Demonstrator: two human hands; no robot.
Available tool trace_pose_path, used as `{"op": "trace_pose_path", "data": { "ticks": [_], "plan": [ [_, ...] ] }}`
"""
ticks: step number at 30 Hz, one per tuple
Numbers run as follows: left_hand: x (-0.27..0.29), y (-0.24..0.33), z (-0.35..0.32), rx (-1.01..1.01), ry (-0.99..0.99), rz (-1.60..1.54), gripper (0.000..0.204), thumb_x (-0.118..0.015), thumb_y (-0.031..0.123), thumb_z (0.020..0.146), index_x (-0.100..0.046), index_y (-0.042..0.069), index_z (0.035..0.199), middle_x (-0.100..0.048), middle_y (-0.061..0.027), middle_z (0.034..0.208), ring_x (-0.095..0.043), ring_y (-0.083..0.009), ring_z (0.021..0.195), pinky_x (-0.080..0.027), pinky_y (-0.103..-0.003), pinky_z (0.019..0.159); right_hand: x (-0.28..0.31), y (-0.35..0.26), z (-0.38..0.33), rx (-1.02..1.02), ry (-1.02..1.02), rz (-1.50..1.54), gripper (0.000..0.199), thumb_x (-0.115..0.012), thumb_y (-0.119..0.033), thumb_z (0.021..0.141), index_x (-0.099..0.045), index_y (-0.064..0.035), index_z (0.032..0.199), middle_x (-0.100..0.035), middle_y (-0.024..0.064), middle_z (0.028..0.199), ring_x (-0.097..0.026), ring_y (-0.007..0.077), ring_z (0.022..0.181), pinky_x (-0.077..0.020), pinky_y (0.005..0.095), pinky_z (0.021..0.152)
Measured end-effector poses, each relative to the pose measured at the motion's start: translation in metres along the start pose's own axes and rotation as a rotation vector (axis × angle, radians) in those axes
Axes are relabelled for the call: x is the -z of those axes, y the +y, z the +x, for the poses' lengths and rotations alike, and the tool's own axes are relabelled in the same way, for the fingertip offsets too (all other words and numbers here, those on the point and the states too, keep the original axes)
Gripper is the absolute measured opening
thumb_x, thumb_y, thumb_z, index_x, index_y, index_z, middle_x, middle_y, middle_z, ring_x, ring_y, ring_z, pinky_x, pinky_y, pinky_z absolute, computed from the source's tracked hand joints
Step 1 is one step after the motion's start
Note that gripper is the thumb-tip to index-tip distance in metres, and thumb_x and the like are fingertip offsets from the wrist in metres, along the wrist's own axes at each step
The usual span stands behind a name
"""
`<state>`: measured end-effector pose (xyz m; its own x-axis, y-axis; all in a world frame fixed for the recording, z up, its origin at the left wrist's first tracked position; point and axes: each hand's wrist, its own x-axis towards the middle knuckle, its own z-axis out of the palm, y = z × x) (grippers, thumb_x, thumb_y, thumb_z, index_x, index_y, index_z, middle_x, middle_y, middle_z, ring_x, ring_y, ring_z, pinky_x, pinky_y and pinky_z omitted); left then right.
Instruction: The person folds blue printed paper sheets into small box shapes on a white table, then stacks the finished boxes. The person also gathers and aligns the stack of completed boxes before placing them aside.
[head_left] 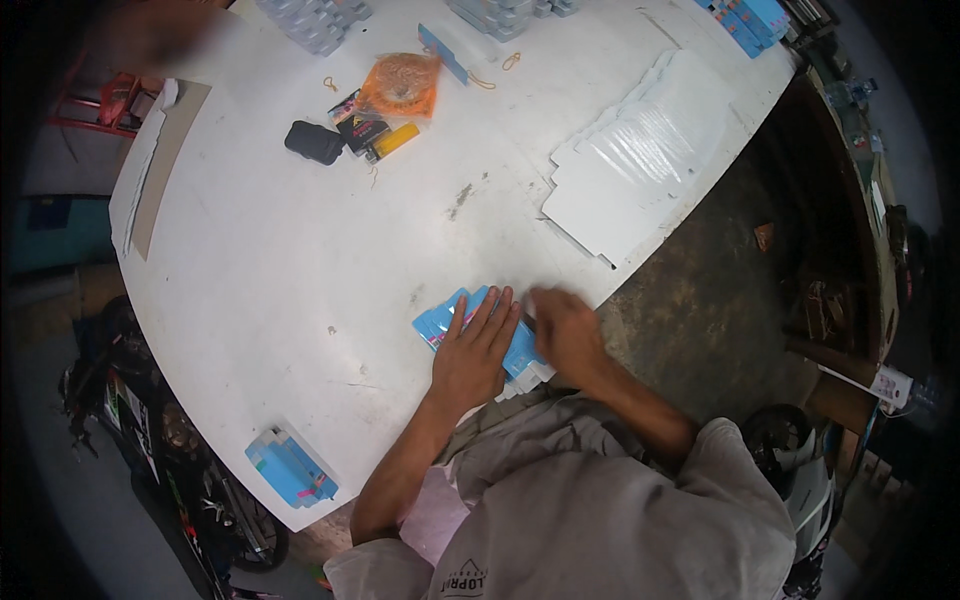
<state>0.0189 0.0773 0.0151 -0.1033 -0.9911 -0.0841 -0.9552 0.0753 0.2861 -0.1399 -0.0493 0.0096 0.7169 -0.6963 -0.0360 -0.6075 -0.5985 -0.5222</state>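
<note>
Head view: blue card pieces [522,354] lay at 5 o'clock on white table [280,270]. Left hand [474,352] rested flat on them, fingers extended, gripping nothing. Right hand [566,326] blurred at their 3 o'clock edge; couldn't tell its grip. I judged steady palm pressure and aligned edges mattered most.

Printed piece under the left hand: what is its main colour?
Mainly blue; the printed piece under the left hand shows best in the head view.
</note>
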Motion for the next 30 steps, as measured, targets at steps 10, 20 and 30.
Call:
{"op": "trace_pose_path", "data": {
  "ticks": [10, 20, 30],
  "plan": [
    [-0.020, -0.002, 0.000, 0.046, 0.267, -0.298, 0.050, -0.066, 0.023, 0.095, -0.063, 0.004, 0.141, -0.059, -0.0121, 0.151, -0.049, -0.0328, 0.146, -0.038, -0.050, 0.116, 0.016, 0.019, 0.024, 0.191, 0.316, -0.095, 0.065, -0.070, 0.004, 0.075, -0.062, -0.0024, 0.138, -0.060, 0.0152, 0.117, -0.057, 0.0341, 0.108, -0.0436, 0.0450, 0.095],
    [-0.017, -0.001, 0.003, 0.072, 0.245, -0.129, 0.049, -0.064, 0.021, 0.098, -0.061, 0.001, 0.142, -0.052, -0.0168, 0.157, -0.044, -0.0365, 0.149, -0.032, -0.055, 0.121, 0.016, -0.002, 0.021, 0.145, 0.269, -0.043, 0.052, -0.074, -0.008, 0.087, -0.059, 0.0049, 0.135, -0.063, 0.0202, 0.102, -0.061, 0.0383, 0.097, -0.0474, 0.0466, 0.083],
    [0.004, 0.003, 0.008, 0.019, 0.141, -0.211, 0.061, -0.066, 0.027, 0.097, -0.053, 0.002, 0.151, -0.045, -0.0159, 0.163, -0.038, -0.0347, 0.153, -0.028, -0.058, 0.123, 0.023, 0.032, 0.046, 0.053, 0.527, -0.282, 0.039, -0.070, -0.005, 0.082, -0.067, -0.0038, 0.122, -0.064, 0.0167, 0.099, -0.061, 0.0360, 0.094, -0.0484, 0.0490, 0.083]
  ]
}}
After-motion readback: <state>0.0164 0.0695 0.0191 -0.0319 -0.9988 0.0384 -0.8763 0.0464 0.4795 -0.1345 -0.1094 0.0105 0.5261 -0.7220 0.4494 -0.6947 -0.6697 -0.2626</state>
